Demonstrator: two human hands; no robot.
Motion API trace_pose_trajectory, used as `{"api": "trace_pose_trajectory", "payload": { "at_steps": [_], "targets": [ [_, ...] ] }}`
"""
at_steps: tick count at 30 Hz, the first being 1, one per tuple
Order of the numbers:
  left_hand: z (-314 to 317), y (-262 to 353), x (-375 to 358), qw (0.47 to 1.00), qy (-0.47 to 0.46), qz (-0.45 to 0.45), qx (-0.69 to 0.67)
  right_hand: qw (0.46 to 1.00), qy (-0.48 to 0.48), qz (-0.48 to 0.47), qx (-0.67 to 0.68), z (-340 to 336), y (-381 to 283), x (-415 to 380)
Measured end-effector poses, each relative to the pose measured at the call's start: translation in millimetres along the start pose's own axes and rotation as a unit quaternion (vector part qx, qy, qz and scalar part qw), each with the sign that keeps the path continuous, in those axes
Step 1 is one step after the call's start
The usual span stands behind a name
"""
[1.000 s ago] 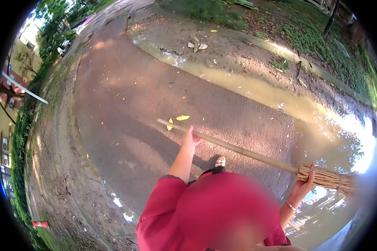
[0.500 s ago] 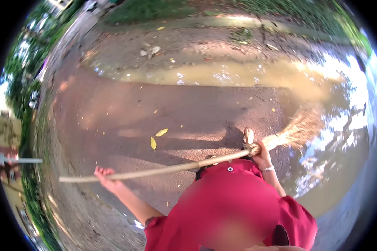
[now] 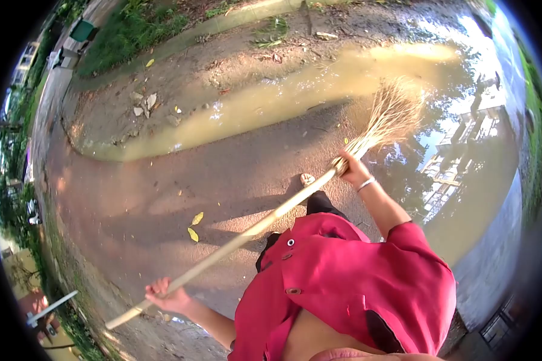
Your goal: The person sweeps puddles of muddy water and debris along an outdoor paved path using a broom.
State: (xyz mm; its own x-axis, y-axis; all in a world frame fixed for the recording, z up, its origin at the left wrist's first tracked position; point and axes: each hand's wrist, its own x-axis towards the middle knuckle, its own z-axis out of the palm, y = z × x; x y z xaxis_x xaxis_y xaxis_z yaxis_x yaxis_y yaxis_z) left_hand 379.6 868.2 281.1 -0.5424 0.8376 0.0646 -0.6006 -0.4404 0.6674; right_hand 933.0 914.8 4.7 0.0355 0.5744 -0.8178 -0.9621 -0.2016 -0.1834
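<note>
A long-handled broom (image 3: 247, 231) slants across the front of my body, from lower left to upper right. Near the pole's lower end, my left hand (image 3: 170, 296) is closed around it, fingers showing on the far side. My right hand (image 3: 355, 170) grips the broom at the binding, just below the bristles, and wears a pale band at the wrist. The fanned twig bristles (image 3: 397, 114) reach over the edge of the muddy puddle (image 3: 319, 87). Below the broom, a foot (image 3: 307, 179) shows on the wet pavement.
Muddy water spreads along the pavement (image 3: 162, 180) and out to the right, reflecting a building. Two yellow leaves (image 3: 195, 225) lie on the ground. Pale scraps (image 3: 144, 105) sit on the dirt strip beyond, bordered by a low curb (image 3: 241, 21).
The broom has tilted: its bristle end has swung up and left, away from my body, and its pole end has dropped. Both hands keep their hold. The view has turned somewhat.
</note>
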Motion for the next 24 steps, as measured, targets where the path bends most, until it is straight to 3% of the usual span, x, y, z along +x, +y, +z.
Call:
{"api": "trace_pose_trajectory", "payload": {
  "at_steps": [3, 4, 6, 9, 12, 13, 16, 19, 23, 24],
  "targets": [
    [52.0, -74.5, -23.0, 0.996, 0.012, -0.061, 0.064, 0.994, 0.078, -0.070, -0.002, 34.1, -76.5, 14.8],
    [59.5, -90.4, -26.4, 0.995, 0.013, -0.066, 0.069, 0.992, 0.043, -0.116, -0.003, 31.3, -98.2, 30.9],
    [67.7, -123.6, -32.3, 0.984, -0.056, -0.158, 0.062, 0.985, 0.057, -0.160, 0.025, 33.4, -133.9, 55.2],
    [81.3, -175.1, -50.0, 0.951, -0.112, -0.267, 0.109, 0.987, 0.054, -0.148, -0.023, 40.9, -137.1, 66.5],
    [106.5, -224.6, -83.4, 0.913, -0.201, -0.328, 0.138, 0.988, 0.092, -0.116, -0.043, 71.8, -95.1, 81.6],
    [114.6, -229.9, -89.6, 0.918, -0.187, -0.322, 0.139, 0.986, 0.113, -0.111, -0.046, 78.4, -79.3, 81.6],
    [125.1, -217.8, -83.8, 0.885, -0.246, -0.282, 0.276, 0.987, 0.134, 0.069, -0.054, 37.3, -43.4, 147.0],
    [85.8, -177.5, -79.1, 0.927, -0.176, -0.198, 0.267, 0.975, 0.175, 0.097, -0.095, 71.1, 32.4, 142.2],
    [71.1, -80.9, -83.2, 0.914, 0.033, -0.108, 0.390, 0.925, 0.071, 0.240, -0.287, 136.6, 140.0, 96.6],
    [80.4, -61.4, -76.8, 0.916, -0.016, -0.053, 0.397, 0.930, 0.101, 0.276, -0.219, 162.9, 159.1, 68.5]
  ]
}}
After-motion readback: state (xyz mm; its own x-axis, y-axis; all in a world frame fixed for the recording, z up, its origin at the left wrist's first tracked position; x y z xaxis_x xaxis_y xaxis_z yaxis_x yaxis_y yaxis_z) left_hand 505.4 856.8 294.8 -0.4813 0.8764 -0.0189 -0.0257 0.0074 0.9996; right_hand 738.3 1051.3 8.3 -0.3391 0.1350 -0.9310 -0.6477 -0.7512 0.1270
